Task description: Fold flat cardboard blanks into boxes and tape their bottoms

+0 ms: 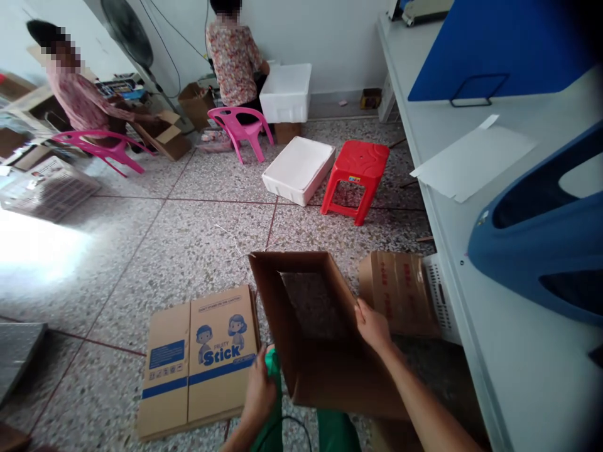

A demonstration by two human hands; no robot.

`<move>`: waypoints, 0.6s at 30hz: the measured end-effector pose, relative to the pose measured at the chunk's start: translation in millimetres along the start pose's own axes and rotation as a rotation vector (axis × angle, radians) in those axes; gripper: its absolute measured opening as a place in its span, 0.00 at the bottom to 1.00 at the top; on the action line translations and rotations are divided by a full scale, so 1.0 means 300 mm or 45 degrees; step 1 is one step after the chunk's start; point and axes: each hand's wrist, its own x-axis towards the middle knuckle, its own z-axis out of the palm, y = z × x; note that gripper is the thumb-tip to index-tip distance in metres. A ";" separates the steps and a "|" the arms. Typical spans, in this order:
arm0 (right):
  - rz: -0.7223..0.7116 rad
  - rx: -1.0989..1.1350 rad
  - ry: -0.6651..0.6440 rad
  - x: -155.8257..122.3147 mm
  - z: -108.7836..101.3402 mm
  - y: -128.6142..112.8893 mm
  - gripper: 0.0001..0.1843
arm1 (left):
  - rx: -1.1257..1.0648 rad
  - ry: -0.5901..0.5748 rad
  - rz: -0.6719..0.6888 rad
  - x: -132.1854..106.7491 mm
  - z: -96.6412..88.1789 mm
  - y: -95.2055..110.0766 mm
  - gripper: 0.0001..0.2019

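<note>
An opened-out cardboard box [325, 376] stands tilted in front of my green-clad legs, its inside facing me and the floor showing through an opening at its far end. My right hand [373, 326] grips the box's right edge, fingers closed over the cardboard. By the box's left side, my left hand [260, 386] is closed around a bright green object [271, 361]; most of it is hidden by the fingers, so its kind cannot be made out. Flat folded cartons [221, 383] printed "Fruity Stick" lie stacked on the floor to the left.
A grey table [452, 251] with a blue chair-like piece [541, 213] runs along the right. Below it sits a taped carton [396, 292]. Ahead are a red stool [360, 163] and a white foam box [299, 166]. Two people work farther back beside pink chairs [242, 122].
</note>
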 end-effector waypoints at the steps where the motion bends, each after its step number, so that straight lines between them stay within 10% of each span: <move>1: -0.055 0.017 -0.001 -0.011 0.022 -0.005 0.23 | 0.160 0.123 0.116 0.088 -0.063 0.066 0.29; 4: -0.230 0.089 0.040 -0.043 0.082 -0.010 0.24 | 0.602 0.351 0.521 0.416 -0.230 0.273 0.39; 8: -0.312 0.099 0.095 -0.082 0.125 -0.011 0.24 | 1.050 -0.124 0.586 0.753 -0.305 0.396 0.28; 18: 0.003 -0.133 0.251 0.046 0.041 -0.107 0.25 | 1.007 -0.409 0.633 0.605 -0.151 0.400 0.29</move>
